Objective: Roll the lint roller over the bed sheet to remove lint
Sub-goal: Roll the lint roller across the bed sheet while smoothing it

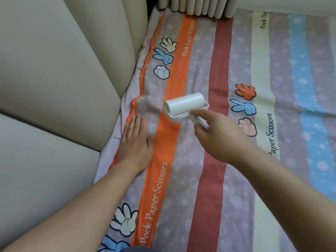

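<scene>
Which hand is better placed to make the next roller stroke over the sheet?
The right hand: it grips the handle of the lint roller, whose roll lies over the sheet's orange stripe. The left hand lies flat and open on the bed sheet beside the cushions, likely holding the fabric.

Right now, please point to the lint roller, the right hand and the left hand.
lint roller [183,103], head view, on the white roll.
right hand [218,135], head view, back of hand.
left hand [135,142], head view, back of hand.
</scene>
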A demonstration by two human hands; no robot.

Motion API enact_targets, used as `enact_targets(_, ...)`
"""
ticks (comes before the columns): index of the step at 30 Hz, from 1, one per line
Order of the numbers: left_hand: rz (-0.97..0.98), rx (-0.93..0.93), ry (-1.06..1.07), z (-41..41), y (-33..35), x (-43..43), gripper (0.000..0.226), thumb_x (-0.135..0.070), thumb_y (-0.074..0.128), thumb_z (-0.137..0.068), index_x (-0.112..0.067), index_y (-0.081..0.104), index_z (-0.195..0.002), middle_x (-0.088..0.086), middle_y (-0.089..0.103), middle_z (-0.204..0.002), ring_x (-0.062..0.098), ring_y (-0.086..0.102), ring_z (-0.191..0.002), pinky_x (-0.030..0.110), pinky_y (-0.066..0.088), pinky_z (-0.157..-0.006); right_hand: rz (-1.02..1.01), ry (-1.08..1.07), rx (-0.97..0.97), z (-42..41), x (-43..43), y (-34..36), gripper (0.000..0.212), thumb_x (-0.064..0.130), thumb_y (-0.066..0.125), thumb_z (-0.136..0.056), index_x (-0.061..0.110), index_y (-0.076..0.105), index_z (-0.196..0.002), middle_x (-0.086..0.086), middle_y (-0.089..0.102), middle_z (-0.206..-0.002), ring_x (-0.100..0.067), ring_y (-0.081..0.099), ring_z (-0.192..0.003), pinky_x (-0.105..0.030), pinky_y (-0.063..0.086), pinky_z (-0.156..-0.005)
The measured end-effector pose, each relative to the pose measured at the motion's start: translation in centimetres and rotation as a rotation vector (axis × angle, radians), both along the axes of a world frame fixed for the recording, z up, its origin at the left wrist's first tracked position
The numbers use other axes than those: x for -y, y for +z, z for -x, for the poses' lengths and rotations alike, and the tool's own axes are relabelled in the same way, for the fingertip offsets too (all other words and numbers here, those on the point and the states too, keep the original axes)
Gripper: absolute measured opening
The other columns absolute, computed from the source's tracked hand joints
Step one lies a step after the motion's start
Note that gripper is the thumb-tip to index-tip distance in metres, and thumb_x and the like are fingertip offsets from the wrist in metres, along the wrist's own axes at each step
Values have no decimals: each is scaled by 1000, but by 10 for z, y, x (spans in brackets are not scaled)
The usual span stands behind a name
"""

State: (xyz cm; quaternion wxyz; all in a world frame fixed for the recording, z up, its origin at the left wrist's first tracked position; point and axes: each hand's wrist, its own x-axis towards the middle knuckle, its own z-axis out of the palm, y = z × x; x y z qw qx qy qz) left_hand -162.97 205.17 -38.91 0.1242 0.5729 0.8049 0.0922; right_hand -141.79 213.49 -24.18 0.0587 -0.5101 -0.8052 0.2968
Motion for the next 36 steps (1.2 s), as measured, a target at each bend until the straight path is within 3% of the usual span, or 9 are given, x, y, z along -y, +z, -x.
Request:
enact_targets(2, -23, 3, 32, 5, -1, 3, 82, -47, 2, -89, -8, 17, -160, 8, 9, -169, 17, 2, -156, 32, -6, -125, 9, 4, -7, 44, -17, -26, 41, 27, 44, -95, 35, 50, -135, -1, 65, -118, -25, 61, -97, -34, 49, -74)
enact_targets(5, -56, 12, 46, 13, -4, 12, 70, -38, 8, -98, -8, 21, -159, 7, 16, -168, 18, 9, -156, 30, -5, -124, 56, 16, 54, 92, -28, -55, 41, 25, 42, -96, 27, 48, -137, -9, 61, -125, -32, 57, -110, -36, 46, -80)
enact_targets(11, -149, 135, 40, 27, -16, 14, 61, -27, 22, -100, 4, 44, -148, 19, 39, -157, 31, 35, -148, 47, 22, -123, 36, 82, 148, 72, 3, -65, 37, 17, 41, -94, 23, 50, -128, -14, 63, -105, -37, 59, -96, -40, 47, -69)
enact_targets(19, -83, 112, 48, 25, -10, 11, 67, -31, 17, -96, 1, 37, -152, 17, 30, -162, 28, 24, -153, 37, 9, -125, 54, 178, 306, -11, 45, -39, 38, 31, 39, -95, 37, 47, -132, 0, 64, -99, -23, 60, -85, -35, 50, -64)
enact_targets(23, -10, 93, 60, 19, 4, 13, 62, -25, 19, -100, -3, 24, -158, 12, 17, -167, 23, 11, -156, 34, 1, -125, 121, 204, 383, -44, 50, -15, 45, 32, 42, -92, 47, 46, -134, 6, 64, -115, -17, 61, -93, -33, 51, -71)
enact_targets(27, -6, -15, 57, 2, 19, 55, 62, -26, 25, -98, -4, 32, -155, 13, 23, -166, 24, 15, -155, 41, 6, -127, 176, 155, 333, -53, 45, 24, 41, 33, 48, -91, 52, 52, -127, 20, 53, -79, 1, 48, -62, -19, 38, -54)
enact_targets(31, -12, -27, 100, -14, 22, 90, 63, -36, 27, -93, -6, 54, -142, 13, 47, -153, 28, 42, -142, 48, 28, -119, 65, 137, 148, 4, 43, 18, 42, 31, 47, -92, 45, 51, -131, 5, 65, -107, -19, 61, -90, -33, 50, -73)
enact_targets(34, 47, 23, 136, -14, 21, 94, 75, -44, 18, -91, -8, 38, -154, 8, 35, -161, 21, 30, -149, 39, 16, -124, 22, 195, 96, 65, 38, -18, 40, 25, 45, -93, 37, 52, -130, -5, 64, -121, -30, 60, -104, -39, 52, -83)
enact_targets(36, 83, 37, 124, -11, 19, 96, 83, -51, 10, -89, -11, 22, -160, 4, 19, -168, 15, 14, -154, 34, 3, -126, 9, 214, 157, 92, 34, -36, 39, 22, 45, -93, 32, 52, -131, -7, 62, -121, -31, 59, -105, -37, 50, -79)
